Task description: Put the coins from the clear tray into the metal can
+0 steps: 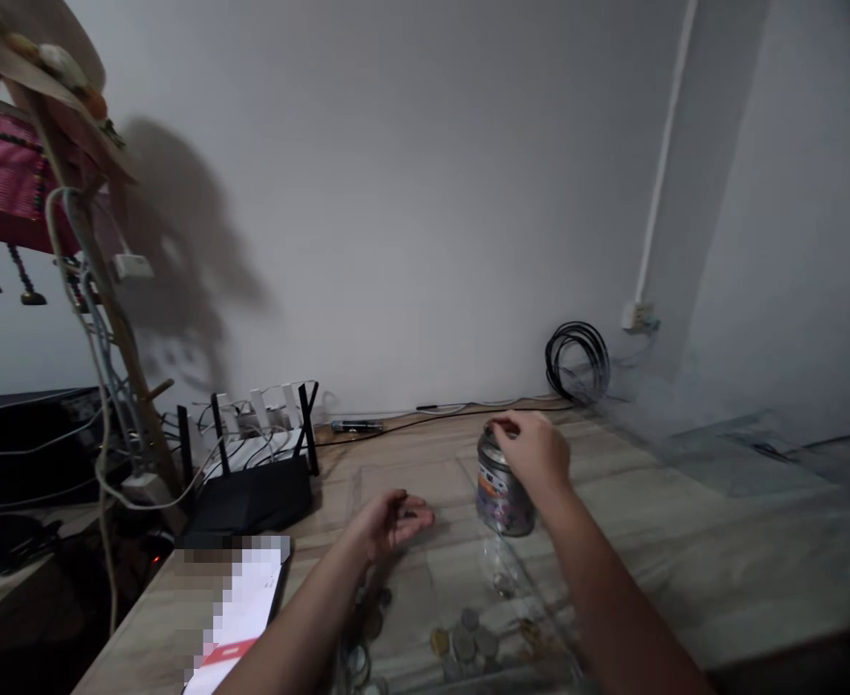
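A cylindrical tin can [503, 497] with a printed label stands upright on the wooden table. Over its top is my right hand [536, 452], thumb and fingertips pinched together at the lid; whatever they pinch is too small to make out. My left hand [394, 521] hovers to the left of the can, palm turned up, fingers loosely curved and apart, with no object clearly visible in it. Nearer to me lie several coins [466, 639], silver and gold-coloured, in or on a clear plastic bag [540, 603]. More coins [373, 623] are beside my left forearm.
A black router [251, 497] with antennas and white plugs sits at the left, and a phone [240, 598] lies in front of it. Black cable coils [576, 359] lean on the wall. A dark pen-like cylinder [356, 426] rests at the back. Hanging cords [95, 319] run down a wooden stand.
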Available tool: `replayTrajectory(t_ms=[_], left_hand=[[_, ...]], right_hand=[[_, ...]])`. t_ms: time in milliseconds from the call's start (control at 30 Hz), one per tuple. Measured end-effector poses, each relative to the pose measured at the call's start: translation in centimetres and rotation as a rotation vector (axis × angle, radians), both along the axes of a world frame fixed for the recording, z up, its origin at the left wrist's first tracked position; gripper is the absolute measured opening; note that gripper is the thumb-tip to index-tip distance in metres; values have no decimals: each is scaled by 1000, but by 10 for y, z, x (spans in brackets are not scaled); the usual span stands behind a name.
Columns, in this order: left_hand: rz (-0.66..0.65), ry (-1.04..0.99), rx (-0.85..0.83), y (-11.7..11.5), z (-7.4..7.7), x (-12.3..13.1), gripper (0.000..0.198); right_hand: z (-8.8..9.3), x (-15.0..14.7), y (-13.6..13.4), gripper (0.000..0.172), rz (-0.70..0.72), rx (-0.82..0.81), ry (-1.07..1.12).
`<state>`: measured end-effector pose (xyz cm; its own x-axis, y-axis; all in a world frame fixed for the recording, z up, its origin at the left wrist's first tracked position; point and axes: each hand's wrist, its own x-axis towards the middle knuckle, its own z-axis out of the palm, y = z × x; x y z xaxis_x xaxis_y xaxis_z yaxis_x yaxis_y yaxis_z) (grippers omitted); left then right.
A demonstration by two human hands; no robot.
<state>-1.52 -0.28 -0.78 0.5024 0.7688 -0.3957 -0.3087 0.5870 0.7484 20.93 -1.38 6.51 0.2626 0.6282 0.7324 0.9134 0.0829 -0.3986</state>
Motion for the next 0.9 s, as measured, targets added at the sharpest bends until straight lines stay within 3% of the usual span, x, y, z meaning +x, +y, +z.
replayTrajectory(t_ms=[167,233,300,367,433,533,600,733,900], left_hand=[[55,40,43,1,0,1,23],[101,34,48,2,1,1,24],[136,-3,51,3,2,1,29],[137,-91,77,4,3,-1,35],[109,-214,117,5,4,-3,39],[64,-377,183,6,3,-5,40],[72,-434,231,6,2,-6,39],[121,-437,266,4,3,-4,31],[166,-400,254,1,6,-1,26]], right_hand=[[1,27,8,18,-55,-261,66],[2,25,6,19,-67,-233,35],[4,16,2,24,-52,-89,-18],[4,2,-2,25,33,79,-47],[-1,-18,-6,22,212,111,-59],[-18,-52,-9,17,564,-92,-175],[-31,-70,-9,15,714,-219,-288],[-44,-81,-7,16,762,-281,-361],[-42,-75,-6,18,700,-253,-448]])
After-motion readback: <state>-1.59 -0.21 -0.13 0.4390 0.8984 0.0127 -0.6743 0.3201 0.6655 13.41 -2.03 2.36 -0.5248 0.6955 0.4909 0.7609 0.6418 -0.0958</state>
